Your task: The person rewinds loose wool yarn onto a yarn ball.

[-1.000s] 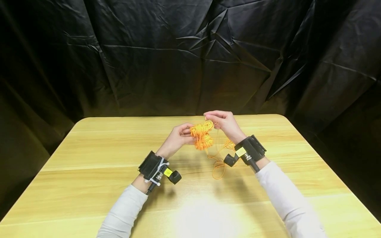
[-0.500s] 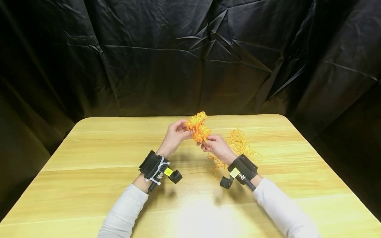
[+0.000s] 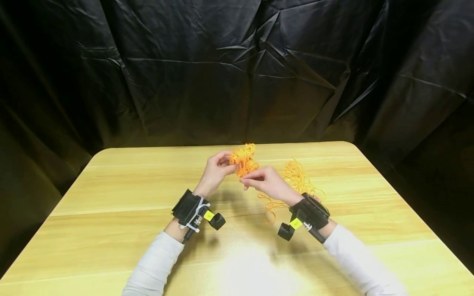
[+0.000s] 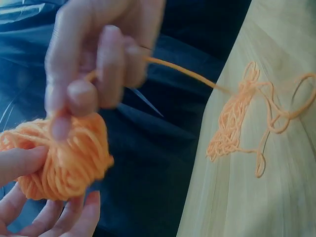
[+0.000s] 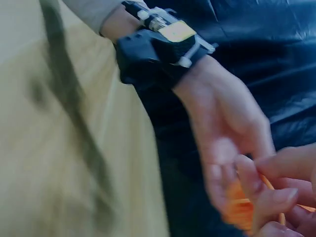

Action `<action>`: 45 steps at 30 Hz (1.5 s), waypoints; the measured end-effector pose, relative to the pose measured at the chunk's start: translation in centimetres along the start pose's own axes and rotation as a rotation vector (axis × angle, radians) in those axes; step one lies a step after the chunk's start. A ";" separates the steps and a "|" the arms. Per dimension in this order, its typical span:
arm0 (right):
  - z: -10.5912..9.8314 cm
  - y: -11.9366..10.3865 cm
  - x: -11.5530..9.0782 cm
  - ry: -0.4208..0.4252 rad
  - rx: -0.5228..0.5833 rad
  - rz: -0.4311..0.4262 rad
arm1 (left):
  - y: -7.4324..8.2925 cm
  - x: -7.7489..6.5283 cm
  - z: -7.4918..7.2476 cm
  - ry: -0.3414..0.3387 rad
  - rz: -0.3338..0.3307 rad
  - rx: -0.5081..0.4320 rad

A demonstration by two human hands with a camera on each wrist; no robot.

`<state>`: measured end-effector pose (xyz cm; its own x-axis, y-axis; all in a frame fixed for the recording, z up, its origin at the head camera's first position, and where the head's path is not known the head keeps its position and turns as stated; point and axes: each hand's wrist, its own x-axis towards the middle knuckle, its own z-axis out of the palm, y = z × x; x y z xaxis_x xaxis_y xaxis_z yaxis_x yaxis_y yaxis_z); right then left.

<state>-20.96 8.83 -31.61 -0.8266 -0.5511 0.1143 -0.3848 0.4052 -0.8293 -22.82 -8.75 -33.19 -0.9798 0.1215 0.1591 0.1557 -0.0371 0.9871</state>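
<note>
An orange bundle of wound cord (image 3: 242, 158) is held up over the far half of the table by my left hand (image 3: 216, 172), thumb on one side and fingers behind. My right hand (image 3: 269, 183) is close against the bundle's near side. In the left wrist view, the fingers of that right hand (image 4: 98, 64) pinch a strand of the cord, which runs back from the hand toward the table. Loops of the bundle (image 4: 74, 158) show between the left thumb and fingers. The right wrist view has the bundle (image 5: 239, 210) partly hidden behind the fingers.
A loose tangle of the same orange cord (image 3: 296, 176) lies on the wooden table (image 3: 111, 230), right of the hands, partly behind the right wrist. A black sheet (image 3: 185, 82) hangs beyond the table's far edge.
My right hand went from above the bundle's right side down to its near side, then a little left across its front. The left hand keeps its hold, with the bundle turned and slightly left.
</note>
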 end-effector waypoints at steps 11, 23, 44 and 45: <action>-3.8 -2.9 0.8 0.120 0.001 -0.057 | -0.4 -0.2 0.0 -0.152 -0.007 0.029; -5.2 -0.4 2.6 0.268 0.309 -0.040 | -0.1 -0.4 0.2 -0.291 0.020 0.067; 1.2 3.5 0.5 0.123 0.346 0.096 | 0.4 -0.3 0.1 0.006 0.022 -0.051; 1.2 3.2 0.4 0.115 0.310 0.087 | 0.3 -0.3 0.1 0.018 0.024 -0.049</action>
<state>-22.04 9.07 -34.88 -0.8986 -0.4310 0.0825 -0.1826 0.1963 -0.9634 -22.47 -8.69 -32.89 -0.9780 0.1023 0.1817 0.1731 -0.0879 0.9810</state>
